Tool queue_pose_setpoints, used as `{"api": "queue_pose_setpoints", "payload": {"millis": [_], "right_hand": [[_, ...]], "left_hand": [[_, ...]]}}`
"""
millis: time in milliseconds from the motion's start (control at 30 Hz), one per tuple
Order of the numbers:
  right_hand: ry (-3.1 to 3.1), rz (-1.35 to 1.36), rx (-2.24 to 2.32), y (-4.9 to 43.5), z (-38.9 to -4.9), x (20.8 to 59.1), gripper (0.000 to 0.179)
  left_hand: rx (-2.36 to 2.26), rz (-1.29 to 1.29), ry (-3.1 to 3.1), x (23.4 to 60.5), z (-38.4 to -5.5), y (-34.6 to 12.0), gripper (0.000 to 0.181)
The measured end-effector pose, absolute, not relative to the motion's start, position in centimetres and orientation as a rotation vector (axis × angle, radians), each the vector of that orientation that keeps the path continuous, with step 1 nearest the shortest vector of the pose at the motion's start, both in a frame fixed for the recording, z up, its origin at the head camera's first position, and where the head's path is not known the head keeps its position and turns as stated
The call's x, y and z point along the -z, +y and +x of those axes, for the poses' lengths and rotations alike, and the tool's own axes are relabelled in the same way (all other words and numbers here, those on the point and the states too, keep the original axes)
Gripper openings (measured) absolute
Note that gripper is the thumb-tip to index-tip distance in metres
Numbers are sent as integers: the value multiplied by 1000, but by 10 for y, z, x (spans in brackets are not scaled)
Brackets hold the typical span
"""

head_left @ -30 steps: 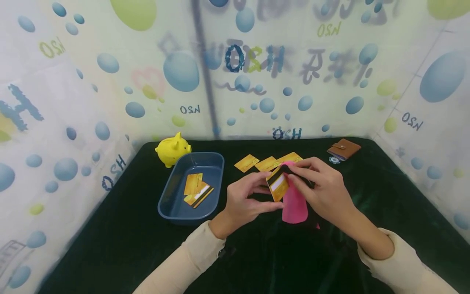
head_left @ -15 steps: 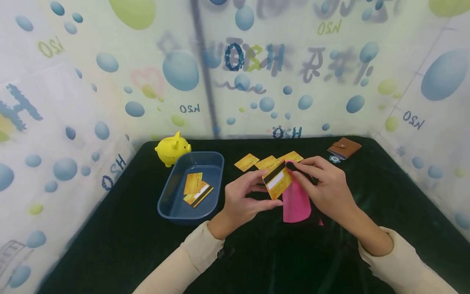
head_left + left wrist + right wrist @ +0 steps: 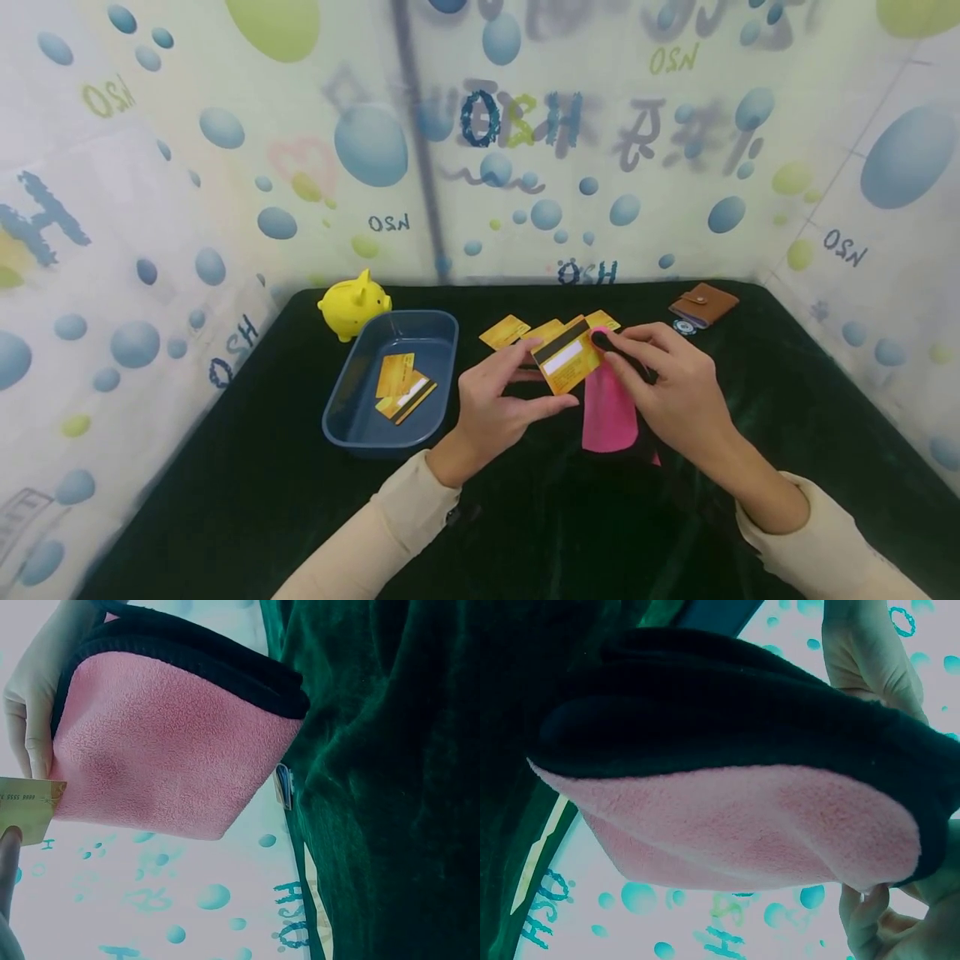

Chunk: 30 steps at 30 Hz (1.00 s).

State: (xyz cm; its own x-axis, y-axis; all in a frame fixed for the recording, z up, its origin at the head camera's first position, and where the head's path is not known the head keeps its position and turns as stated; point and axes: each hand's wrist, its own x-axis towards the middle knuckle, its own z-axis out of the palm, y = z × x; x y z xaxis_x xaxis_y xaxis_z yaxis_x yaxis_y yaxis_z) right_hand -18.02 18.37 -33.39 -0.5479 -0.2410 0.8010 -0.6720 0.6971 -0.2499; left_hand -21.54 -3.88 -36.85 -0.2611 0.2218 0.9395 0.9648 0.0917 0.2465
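Observation:
My left hand point(image 3: 495, 400) holds a gold bank card point(image 3: 562, 362) by its left edge, with the magnetic stripe and white signature strip facing me. The thumb stretches out below the card's lower edge. At the card's right edge, my right hand point(image 3: 682, 383) pinches a pink-and-black cloth point(image 3: 609, 417) between thumb and fingers. The fleecy pink side hangs down below the grip. In the left wrist view, the cloth point(image 3: 180, 742) spreads beside the card point(image 3: 26, 806). The right wrist view shows the dark folds of the cloth point(image 3: 742, 821) covering part of the left hand.
On the dark green tablecloth point(image 3: 525, 517), a blue tray point(image 3: 341, 417) on the left contains two gold cards point(image 3: 395, 375). Behind it stands a yellow piggy bank point(image 3: 351, 307). More gold cards point(image 3: 504, 332) lie beyond the hands. A brown wallet point(image 3: 703, 304) and poker chip point(image 3: 683, 327) lie at the back right.
The card has turned so that more of its striped face shows, and it has risen slightly. The right hand and cloth have shifted a little to the right along it.

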Motion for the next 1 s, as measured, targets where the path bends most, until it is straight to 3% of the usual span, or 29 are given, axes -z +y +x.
{"api": "queue_pose_setpoints", "payload": {"millis": [533,667,800,1000], "right_hand": [[-2043,725,-647,170,-162,326,42],[-2025,780,-613,163,-157,326,26],[-2028,829,-595,157,-154,327,49],[-2034,858,-601,154,-154,329,50]], "left_hand": [[1272,-1142,-1657,364,-217,-41,60],[1293,-1164,-1643,361,-215,-39,59],[1304,-1180,-1623,358,-214,-37,59],[1239,-1241,-1588,360,-213,-38,57]]}}
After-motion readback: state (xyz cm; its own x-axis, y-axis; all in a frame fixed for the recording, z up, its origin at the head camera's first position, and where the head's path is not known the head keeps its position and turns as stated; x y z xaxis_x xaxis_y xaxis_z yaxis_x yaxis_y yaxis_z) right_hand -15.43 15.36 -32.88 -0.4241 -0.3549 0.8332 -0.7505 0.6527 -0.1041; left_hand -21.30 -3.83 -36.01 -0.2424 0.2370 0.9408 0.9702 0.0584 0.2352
